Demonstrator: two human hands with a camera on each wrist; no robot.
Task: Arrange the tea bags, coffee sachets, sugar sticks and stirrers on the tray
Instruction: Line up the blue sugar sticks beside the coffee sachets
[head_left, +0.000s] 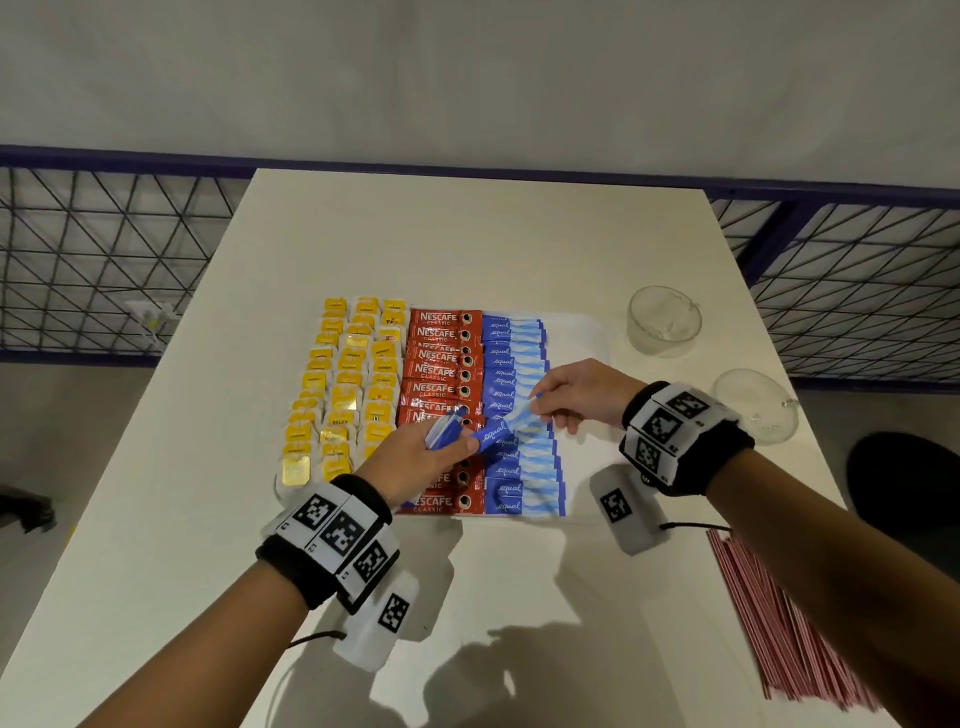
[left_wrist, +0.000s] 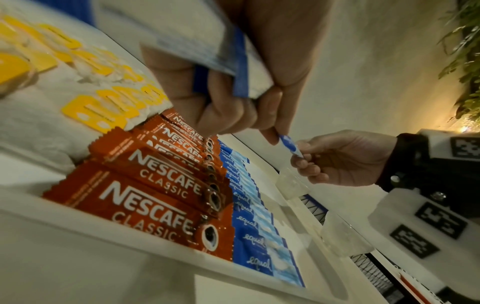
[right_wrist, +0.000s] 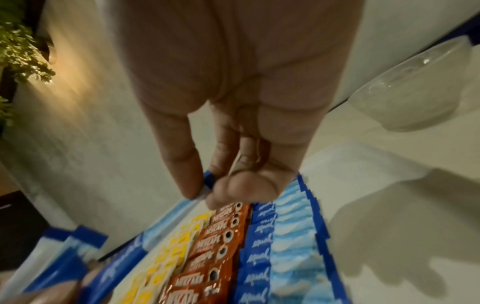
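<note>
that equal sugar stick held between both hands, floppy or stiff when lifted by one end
The sugar stick spans straight between the left hand and right hand, so probably fairly stiff. Being a thin paper stick, it likely weighs little and may bend under a firm pinch.

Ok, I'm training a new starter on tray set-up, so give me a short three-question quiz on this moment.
1. True or false: the stirrers already lie on the tray.
2. Multiple choice: what lies between the tea bags and the row of sugar sticks? A) stirrers B) coffee sachets C) glass bowls
3. Fill in: the right hand pinches one end of a blue ____ drawn from the bundle that the left hand grips.

Key: 1 false; 2 B; 3 sugar stick.
</note>
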